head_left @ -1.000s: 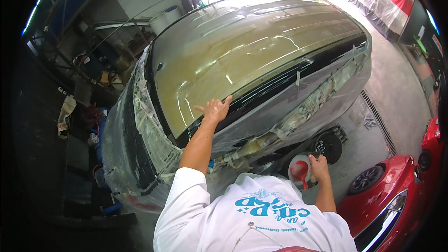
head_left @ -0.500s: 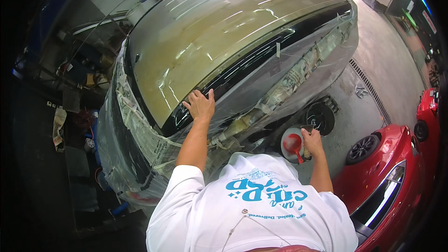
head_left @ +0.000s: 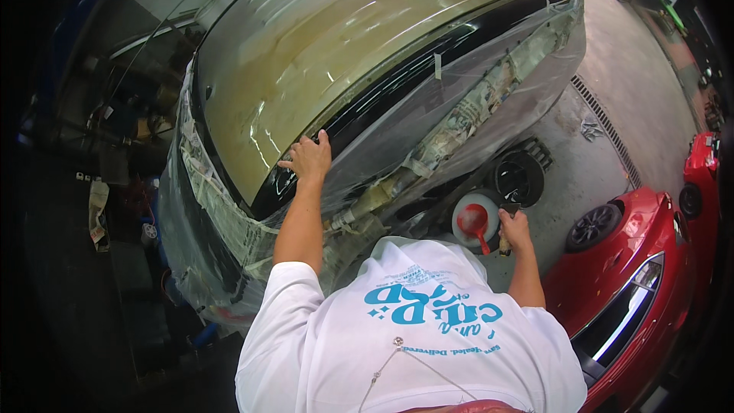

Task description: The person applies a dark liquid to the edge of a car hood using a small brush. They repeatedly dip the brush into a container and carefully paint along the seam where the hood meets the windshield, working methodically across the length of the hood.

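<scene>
My left hand [head_left: 310, 159] rests at the side edge of a vehicle's yellowish-brown roof [head_left: 306, 69], fingers spread and bent over the black strip along it. Nothing shows in its grasp. Lower right, away from the vehicle's side, my right hand [head_left: 517, 231] is closed around a putty knife [head_left: 505, 245], its dark blade standing above the fist and a tan handle below. Beside that hand is a round white container [head_left: 463, 239] with a red ladle-shaped thing [head_left: 473, 219] on or in it. Clear plastic sheeting [head_left: 382, 154] covers the vehicle's side.
Taped masking paper [head_left: 468, 116] runs along the vehicle's side. A black round tub [head_left: 518, 177] stands on the floor beyond the white container. A red car [head_left: 634, 275] is close on my right. A drain grate [head_left: 608, 131] crosses the floor, and cluttered shelving [head_left: 126, 118] lines the left.
The view has shifted slightly, so the vehicle sits a little further left and up. My left hand stays at the roof edge; the putty knife stays in my right hand.
</scene>
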Demonstrator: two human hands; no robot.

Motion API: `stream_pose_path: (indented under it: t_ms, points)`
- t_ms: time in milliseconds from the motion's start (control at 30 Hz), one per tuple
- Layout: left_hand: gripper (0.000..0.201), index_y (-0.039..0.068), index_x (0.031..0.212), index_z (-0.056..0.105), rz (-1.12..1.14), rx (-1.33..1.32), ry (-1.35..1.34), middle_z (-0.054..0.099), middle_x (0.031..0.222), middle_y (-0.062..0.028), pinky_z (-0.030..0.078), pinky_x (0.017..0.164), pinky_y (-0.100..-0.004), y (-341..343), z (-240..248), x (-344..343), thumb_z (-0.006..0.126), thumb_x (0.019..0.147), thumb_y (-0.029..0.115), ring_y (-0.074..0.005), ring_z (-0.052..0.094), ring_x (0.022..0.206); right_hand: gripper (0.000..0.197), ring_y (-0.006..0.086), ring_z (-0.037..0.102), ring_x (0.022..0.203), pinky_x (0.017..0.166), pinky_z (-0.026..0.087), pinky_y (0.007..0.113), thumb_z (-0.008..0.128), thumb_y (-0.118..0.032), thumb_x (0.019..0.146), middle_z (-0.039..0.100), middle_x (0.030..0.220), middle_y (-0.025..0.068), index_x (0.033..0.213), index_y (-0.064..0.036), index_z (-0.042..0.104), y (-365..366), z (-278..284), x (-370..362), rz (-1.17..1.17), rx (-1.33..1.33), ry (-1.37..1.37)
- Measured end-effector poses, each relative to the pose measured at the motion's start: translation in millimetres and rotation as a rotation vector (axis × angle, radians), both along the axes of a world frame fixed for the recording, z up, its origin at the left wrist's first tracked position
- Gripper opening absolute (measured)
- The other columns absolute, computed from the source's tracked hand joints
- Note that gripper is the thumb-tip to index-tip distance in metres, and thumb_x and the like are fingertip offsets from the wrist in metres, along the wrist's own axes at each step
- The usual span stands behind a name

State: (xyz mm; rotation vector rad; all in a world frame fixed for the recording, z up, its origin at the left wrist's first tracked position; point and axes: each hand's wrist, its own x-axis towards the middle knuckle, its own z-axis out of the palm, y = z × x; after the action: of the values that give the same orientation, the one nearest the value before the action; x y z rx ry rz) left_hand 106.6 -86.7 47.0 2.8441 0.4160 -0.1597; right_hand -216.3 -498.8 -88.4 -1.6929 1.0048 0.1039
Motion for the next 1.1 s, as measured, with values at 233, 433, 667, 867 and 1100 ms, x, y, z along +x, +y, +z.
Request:
stream_pose_path:
  t_ms: [233,433,667,867,1100]
  points:
    - [0.061,0.003,0.142,0.057,-0.228,0.0,-0.475,0.055,0.147,-0.0258,0.022,0.117,-0.071,-26,-15,15,0.06,0.099,0.046,-0.0424,0.043,0.145,0.049,0.0201,0.063,0.061,0.058,0.055,0.036,0.06,-0.006,0.085,0.062,0.087,0.0082,0.132,-0.0051,0.048,-39,-56,-10,-0.008,0.118,-0.141]
    - [0.07,0.006,0.149,0.051,-0.64,-0.076,-0.668,0.05,0.153,-0.025,0.028,0.118,-0.0655,-80,-41,59,0.062,0.097,0.051,-0.0439,0.036,0.149,0.039,0.0224,0.065,0.061,0.057,0.053,0.038,0.063,-0.013,0.089,0.068,0.086,0.0121,0.125,0.0007,0.058,-73,-46,-53,-0.081,0.142,0.185]
    - [0.087,0.023,0.166,0.022,-0.759,0.331,-0.353,0.027,0.171,-0.0092,0.021,0.121,-0.0671,-118,-39,74,0.053,0.097,0.066,-0.0332,0.021,0.159,0.051,0.0272,0.068,0.066,0.055,0.054,0.042,0.061,-0.029,0.1,0.068,0.098,0.0169,0.145,-0.0059,0.054,-80,-139,-209,-0.347,-0.143,0.259]
    - [0.086,0.02,0.163,0.031,-0.782,0.361,-0.465,0.04,0.164,-0.0055,0.024,0.121,-0.0641,-121,-41,70,0.058,0.095,0.065,-0.031,0.028,0.156,0.04,0.0386,0.07,0.064,0.058,0.056,0.046,0.059,-0.017,0.089,0.072,0.09,0.028,0.113,0.0145,0.064,-32,-135,-268,-0.432,0.002,0.758]
    - [0.083,0.019,0.157,0.043,-0.767,0.196,-0.546,0.052,0.154,-0.0047,0.026,0.122,-0.0568,-117,-42,67,0.064,0.091,0.065,-0.0301,0.035,0.152,0.043,0.0256,0.057,0.046,0.042,0.044,0.041,0.056,-0.016,0.097,0.061,0.07,0.0134,0.135,0.0047,0.053,-37,-115,-192,-0.375,0.18,0.381]
